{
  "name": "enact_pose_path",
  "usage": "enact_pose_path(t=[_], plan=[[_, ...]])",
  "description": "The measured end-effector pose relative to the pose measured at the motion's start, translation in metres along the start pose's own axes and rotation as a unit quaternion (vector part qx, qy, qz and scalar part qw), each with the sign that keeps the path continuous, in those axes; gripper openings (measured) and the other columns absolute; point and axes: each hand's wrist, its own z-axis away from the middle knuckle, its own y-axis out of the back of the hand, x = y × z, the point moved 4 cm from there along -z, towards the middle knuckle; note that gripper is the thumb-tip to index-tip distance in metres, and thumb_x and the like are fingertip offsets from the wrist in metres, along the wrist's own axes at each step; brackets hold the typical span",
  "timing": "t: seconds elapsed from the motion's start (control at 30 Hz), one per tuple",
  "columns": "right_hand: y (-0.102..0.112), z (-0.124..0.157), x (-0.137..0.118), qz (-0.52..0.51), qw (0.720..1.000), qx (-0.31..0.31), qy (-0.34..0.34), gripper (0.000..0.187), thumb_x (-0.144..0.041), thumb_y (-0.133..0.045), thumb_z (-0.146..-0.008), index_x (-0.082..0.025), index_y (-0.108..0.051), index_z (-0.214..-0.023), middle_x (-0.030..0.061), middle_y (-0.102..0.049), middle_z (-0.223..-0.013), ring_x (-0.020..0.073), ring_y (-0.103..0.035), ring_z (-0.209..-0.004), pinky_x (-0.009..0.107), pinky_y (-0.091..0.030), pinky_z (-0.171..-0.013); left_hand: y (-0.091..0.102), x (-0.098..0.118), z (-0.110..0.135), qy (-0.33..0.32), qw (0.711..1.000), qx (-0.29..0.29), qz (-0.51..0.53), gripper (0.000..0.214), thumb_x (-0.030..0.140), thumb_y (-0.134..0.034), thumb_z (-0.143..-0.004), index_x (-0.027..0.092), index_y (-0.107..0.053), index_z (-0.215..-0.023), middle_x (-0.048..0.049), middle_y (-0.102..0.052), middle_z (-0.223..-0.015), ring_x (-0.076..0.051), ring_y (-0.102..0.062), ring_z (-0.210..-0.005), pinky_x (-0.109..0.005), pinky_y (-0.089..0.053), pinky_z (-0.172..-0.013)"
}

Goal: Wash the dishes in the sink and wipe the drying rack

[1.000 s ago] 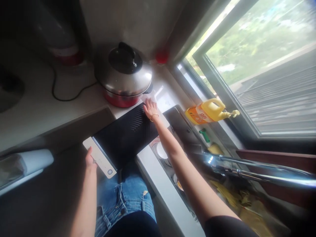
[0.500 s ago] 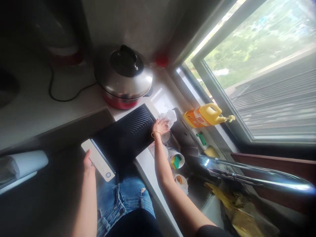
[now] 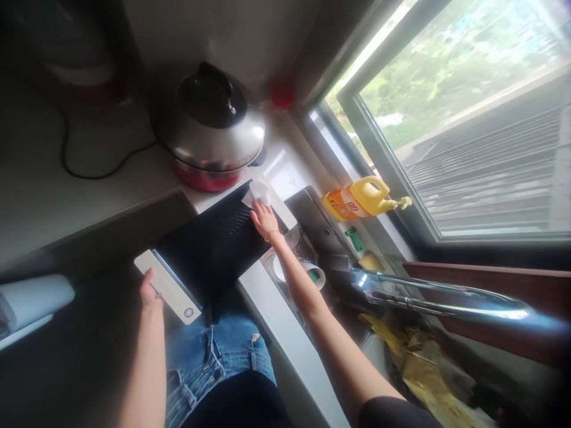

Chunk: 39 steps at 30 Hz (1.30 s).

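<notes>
- The bench (image 3: 40,190) carries the same things in the same places; we see the view slide a little, nothing more.
- The black cooker slab (image 3: 209,249) lies tipped across the bench edge as it did a second ago. Its vented far end is near the pot and its white control strip hangs out over the person's lap.
- The steel-lidded pot (image 3: 209,131) stands just behind the slab's far end, unmoved.
- The tap (image 3: 437,297) and the sink (image 3: 319,220) lie to the right. Half a second ago the right hand was out over that sink.
- The yellow bottle (image 3: 361,199) lies on its side by the window, untouched.
- The left hand (image 3: 147,292) stays at the control strip, with the thumb on top and the fingers grasping that end, so the slab is steadied.
- The right hand (image 3: 264,219) has come back from the sink side onto the slab's vented corner, its fingers clenched over the cloth.
- The white cloth (image 3: 259,193), bunched in the air a moment ago, now lies pressed on the black surface, so wiping contact is made again.
</notes>
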Motion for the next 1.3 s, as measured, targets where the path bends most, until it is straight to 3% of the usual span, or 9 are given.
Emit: enact_pose_path(t=[0.17,0.47,0.7,0.8,0.93,1.03,1.1,1.2,1.3], plan=[[0.018,-0.051,-0.008,-0.008,1.000,-0.012,-0.004,0.051,-0.033,-0.030,-0.105,-0.012,-0.038,-0.152,0.0104,-0.044,-0.155,0.0220,-0.048,-0.137,0.034,-0.034,-0.116,-0.003,0.003,0.002,-0.018,1.000,-0.013,0.004,0.038,0.050,-0.074,-0.060,0.025,-0.067,-0.087,-0.0030,-0.068,-0.078,-0.026,-0.066,-0.087,-0.038,-0.054,-0.083],[0.001,0.082,0.029,0.051,0.971,0.082,-0.220,0.061,-0.014,-0.044,-0.080,-0.009,-0.044,-0.141,0.0219,-0.054,-0.141,0.0326,-0.052,-0.127,0.059,-0.024,-0.114,-0.004,-0.014,0.008,0.006,0.998,-0.026,0.059,0.042,0.052,-0.079,-0.057,0.023,-0.067,-0.085,-0.0026,-0.068,-0.076,-0.024,-0.067,-0.085,-0.037,-0.054,-0.082],[0.017,0.086,0.047,0.090,0.987,-0.058,-0.116,0.036,-0.009,-0.038,-0.084,-0.018,-0.063,-0.109,0.0183,-0.067,-0.109,0.0310,-0.061,-0.100,0.049,-0.035,-0.091,-0.002,-0.018,0.011,0.010,0.998,0.000,0.070,0.036,0.050,-0.078,-0.062,0.023,-0.068,-0.084,-0.0023,-0.070,-0.078,-0.024,-0.068,-0.090,-0.034,-0.056,-0.081],[0.010,0.098,0.020,0.076,0.989,-0.125,-0.032,0.033,-0.008,-0.044,-0.082,-0.020,-0.068,-0.101,0.0100,-0.071,-0.101,0.0253,-0.063,-0.096,0.044,-0.035,-0.093,-0.003,-0.018,0.013,0.029,0.994,0.007,0.102,0.030,0.045,-0.077,-0.065,0.023,-0.070,-0.084,-0.0005,-0.071,-0.079,-0.020,-0.068,-0.084,-0.029,-0.056,-0.076],[-0.036,0.144,-0.071,0.002,0.960,-0.240,0.147,0.033,-0.010,-0.052,-0.078,-0.023,-0.072,-0.101,0.0041,-0.074,-0.095,0.0211,-0.065,-0.092,0.036,-0.039,-0.085,-0.006,-0.016,0.017,0.038,0.991,-0.006,0.129,0.025,0.040,-0.076,-0.066,0.022,-0.070,-0.082,0.0000,-0.072,-0.078,-0.016,-0.067,-0.071,-0.025,-0.054,-0.064],[-0.071,0.184,-0.135,-0.060,0.925,-0.273,0.258,0.025,-0.022,-0.057,-0.084,-0.022,-0.070,-0.105,0.0038,-0.074,-0.102,0.0199,-0.064,-0.092,0.035,-0.041,-0.086,-0.008,-0.014,0.020,0.029,0.991,-0.018,0.133,0.024,0.039,-0.075,-0.068,0.021,-0.071,-0.084,-0.0003,-0.072,-0.078,-0.016,-0.067,-0.070,-0.025,-0.054,-0.065],[-0.079,0.196,-0.147,-0.073,0.921,-0.268,0.272,0.021,-0.029,-0.056,-0.090,-0.023,-0.070,-0.105,0.0036,-0.073,-0.103,0.0194,-0.063,-0.094,0.038,-0.038,-0.098,-0.008,-0.014,0.021,0.030,0.991,-0.015,0.131,0.022,0.038,-0.074,-0.071,0.021,-0.071,-0.084,-0.0007,-0.072,-0.079,-0.016,-0.068,-0.072,-0.026,-0.055,-0.067],[-0.065,0.184,-0.109,-0.054,0.948,-0.231,0.211,0.021,-0.035,-0.053,-0.096,-0.025,-0.070,-0.103,0.0032,-0.072,-0.107,0.0212,-0.061,-0.104,0.049,-0.023,-0.113,-0.007,-0.015,0.019,0.030,0.992,-0.009,0.125,0.020,0.038,-0.072,-0.072,0.021,-0.071,-0.083,-0.0008,-0.072,-0.080,-0.017,-0.068,-0.074,-0.027,-0.055,-0.069],[-0.030,0.148,-0.026,0.025,0.979,-0.175,0.104,0.025,-0.031,-0.046,-0.099,-0.025,-0.069,-0.104,0.0051,-0.071,-0.109,0.0231,-0.057,-0.112,0.053,-0.017,-0.116,-0.006,-0.015,0.015,0.015,0.993,-0.017,0.113,0.024,0.040,-0.075,-0.069,0.021,-0.071,-0.084,-0.0007,-0.072,-0.081,-0.017,-0.068,-0.075,-0.027,-0.055,-0.071]])
